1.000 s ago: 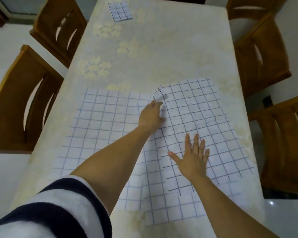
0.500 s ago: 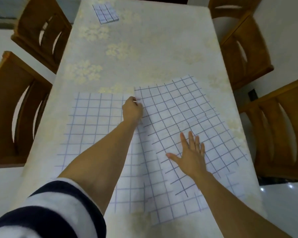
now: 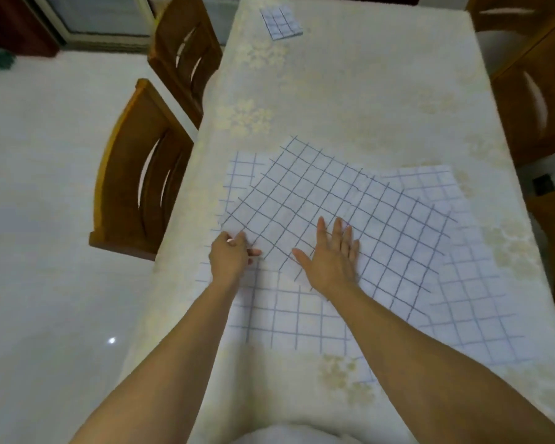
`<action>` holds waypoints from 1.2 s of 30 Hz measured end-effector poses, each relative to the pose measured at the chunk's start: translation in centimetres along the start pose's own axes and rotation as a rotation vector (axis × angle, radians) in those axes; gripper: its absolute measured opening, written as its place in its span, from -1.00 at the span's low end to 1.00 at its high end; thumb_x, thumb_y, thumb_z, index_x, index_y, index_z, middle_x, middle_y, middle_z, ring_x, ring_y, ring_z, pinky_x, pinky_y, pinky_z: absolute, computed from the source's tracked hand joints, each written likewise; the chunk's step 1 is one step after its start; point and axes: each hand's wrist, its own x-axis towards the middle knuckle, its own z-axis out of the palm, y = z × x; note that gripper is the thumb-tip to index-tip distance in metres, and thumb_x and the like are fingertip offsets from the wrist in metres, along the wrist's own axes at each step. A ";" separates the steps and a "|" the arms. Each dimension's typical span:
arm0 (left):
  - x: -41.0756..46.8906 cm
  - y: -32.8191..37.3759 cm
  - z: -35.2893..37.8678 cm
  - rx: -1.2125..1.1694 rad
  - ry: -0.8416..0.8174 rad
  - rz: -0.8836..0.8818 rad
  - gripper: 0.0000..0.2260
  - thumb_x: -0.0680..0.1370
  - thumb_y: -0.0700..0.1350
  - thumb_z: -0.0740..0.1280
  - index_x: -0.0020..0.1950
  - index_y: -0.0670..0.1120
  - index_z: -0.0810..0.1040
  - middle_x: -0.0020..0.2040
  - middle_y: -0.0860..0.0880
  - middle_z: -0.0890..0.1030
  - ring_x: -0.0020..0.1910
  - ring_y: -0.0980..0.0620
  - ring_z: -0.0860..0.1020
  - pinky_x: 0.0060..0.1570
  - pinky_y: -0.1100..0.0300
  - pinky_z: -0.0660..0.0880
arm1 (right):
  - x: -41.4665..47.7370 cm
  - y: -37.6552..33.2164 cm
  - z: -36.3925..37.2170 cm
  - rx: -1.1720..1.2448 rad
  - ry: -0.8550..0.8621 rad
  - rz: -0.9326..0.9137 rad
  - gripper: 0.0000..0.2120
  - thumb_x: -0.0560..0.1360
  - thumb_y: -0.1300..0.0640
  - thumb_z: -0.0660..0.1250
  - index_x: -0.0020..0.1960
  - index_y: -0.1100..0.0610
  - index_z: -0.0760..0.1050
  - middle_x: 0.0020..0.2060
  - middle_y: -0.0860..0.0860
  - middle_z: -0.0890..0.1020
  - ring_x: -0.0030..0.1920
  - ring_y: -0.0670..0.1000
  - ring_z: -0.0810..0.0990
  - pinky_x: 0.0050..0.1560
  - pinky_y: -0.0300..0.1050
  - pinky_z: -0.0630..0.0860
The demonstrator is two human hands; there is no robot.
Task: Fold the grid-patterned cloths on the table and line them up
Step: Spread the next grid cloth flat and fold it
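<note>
A white cloth with a dark grid [image 3: 334,200] lies turned at an angle on top of another spread grid cloth [image 3: 289,312], whose paler squares show at the left, front and right. My left hand [image 3: 229,257] pinches the top cloth's left corner, fingers curled. My right hand [image 3: 332,257] lies flat on the top cloth with fingers spread, just right of the left hand. A small folded grid cloth [image 3: 281,21] sits at the far end of the table.
The table [image 3: 366,100] has a cream flowered covering. Wooden chairs stand along the left side [image 3: 141,184] and the right side [image 3: 535,97]. Pale floor lies to the left.
My left hand has pulled the top cloth's corner from the far middle toward the near left, rotating that cloth over the other. My right hand stayed flat on it.
</note>
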 end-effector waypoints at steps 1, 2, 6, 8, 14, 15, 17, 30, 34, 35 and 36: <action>-0.5 -0.8 -1.3 0.049 0.010 -0.005 -0.87 0.67 -0.12 0.27 0.02 -0.18 0.47 -0.16 -0.16 0.67 -0.22 -0.05 0.70 -0.29 0.16 0.58 | -0.2 -0.6 0.8 -0.023 -0.013 -0.027 -0.15 0.55 -0.44 -0.05 0.61 -0.02 -0.32 0.57 0.11 -0.33 0.56 0.20 -0.37 0.53 0.24 -0.31; -1.0 -1.5 -2.4 0.107 0.038 0.006 -0.86 0.65 -0.13 0.31 0.12 -0.19 0.47 -0.08 -0.16 0.65 -0.14 -0.07 0.68 -0.19 0.12 0.58 | -0.5 -0.9 1.5 -0.052 -0.021 -0.058 -0.17 0.55 -0.43 -0.07 0.61 -0.03 -0.31 0.57 0.10 -0.33 0.56 0.20 -0.35 0.53 0.24 -0.31; -2.3 -2.3 -4.2 0.265 0.351 0.250 -0.56 0.58 -0.11 0.44 0.39 -0.08 0.37 0.22 -0.10 0.47 0.11 -0.03 0.49 0.07 0.13 0.53 | -1.3 -0.5 3.1 -0.129 -0.035 -0.150 -0.19 0.56 -0.44 -0.12 0.61 -0.05 -0.31 0.57 0.06 -0.34 0.57 0.19 -0.34 0.54 0.21 -0.30; -2.4 -2.0 -2.8 0.439 0.317 0.493 -0.60 0.59 -0.07 0.42 0.40 -0.05 0.42 0.27 -0.07 0.48 0.19 -0.01 0.47 0.15 0.11 0.51 | -1.3 0.2 3.0 -0.147 -0.029 -0.220 -0.20 0.55 -0.45 -0.12 0.61 -0.06 -0.28 0.58 0.02 -0.32 0.58 0.15 -0.33 0.55 0.18 -0.31; 0.9 -1.1 7.3 1.060 -0.332 0.895 -0.48 0.72 -0.01 0.12 0.65 -0.10 0.09 0.65 -0.13 0.08 0.63 -0.20 -0.02 0.60 -0.10 -0.06 | 1.4 3.8 0.8 -0.044 0.170 -0.120 -0.29 0.61 -0.33 -0.15 0.63 0.03 -0.14 0.62 0.00 -0.13 0.61 0.06 -0.17 0.59 0.10 -0.18; 1.5 -0.6 9.1 1.126 -0.391 0.891 -0.47 0.73 0.02 0.05 0.67 -0.07 -0.01 0.67 -0.09 -0.03 0.64 -0.18 -0.13 0.60 -0.09 -0.16 | 2.1 4.4 0.5 -0.045 0.145 -0.076 -0.30 0.62 -0.31 -0.18 0.63 0.03 -0.18 0.61 0.00 -0.17 0.60 0.06 -0.21 0.58 0.10 -0.21; 2.4 -0.4 11.6 1.228 -0.453 0.902 -0.48 0.74 0.05 -0.04 0.67 -0.01 -0.11 0.67 -0.03 -0.14 0.63 -0.15 -0.23 0.58 -0.08 -0.26 | 3.3 5.3 0.7 -0.112 0.110 -0.039 -0.33 0.63 -0.28 -0.23 0.62 0.02 -0.25 0.60 -0.01 -0.25 0.59 0.06 -0.27 0.58 0.10 -0.24; 5.9 0.2 9.2 1.296 -0.287 0.818 -0.43 0.68 0.25 -0.22 0.66 0.10 -0.19 0.65 0.03 -0.24 0.62 -0.09 -0.29 0.58 -0.12 -0.27 | 4.5 10.5 -1.7 -0.166 0.225 0.066 -0.23 0.59 -0.35 -0.32 0.61 0.12 -0.30 0.59 0.06 -0.27 0.59 0.12 -0.28 0.57 0.17 -0.22; 6.0 2.4 13.6 1.218 -0.340 0.928 -0.48 0.72 0.11 -0.09 0.67 0.00 -0.01 0.68 -0.02 -0.04 0.65 -0.10 -0.15 0.59 -0.07 -0.22 | 7.9 5.3 -1.7 -0.142 0.225 -0.016 -0.36 0.65 -0.21 -0.27 0.61 0.08 -0.29 0.60 0.03 -0.26 0.59 0.09 -0.30 0.58 0.14 -0.21; 6.3 2.7 14.4 1.248 -0.368 0.912 -0.48 0.72 0.11 -0.08 0.68 0.02 -0.04 0.68 0.00 -0.07 0.64 -0.10 -0.18 0.59 -0.09 -0.23 | 8.7 4.5 -1.5 -0.132 0.198 -0.030 -0.38 0.65 -0.19 -0.27 0.61 0.07 -0.30 0.60 0.01 -0.27 0.58 0.08 -0.31 0.58 0.14 -0.22; 6.6 2.7 15.0 1.287 -0.385 0.897 -0.48 0.72 0.12 -0.10 0.67 0.05 -0.09 0.67 0.02 -0.12 0.64 -0.10 -0.21 0.59 -0.11 -0.24 | 9.3 4.1 -1.4 -0.129 0.168 -0.041 -0.39 0.65 -0.18 -0.28 0.61 0.05 -0.30 0.60 0.00 -0.28 0.58 0.07 -0.32 0.57 0.15 -0.22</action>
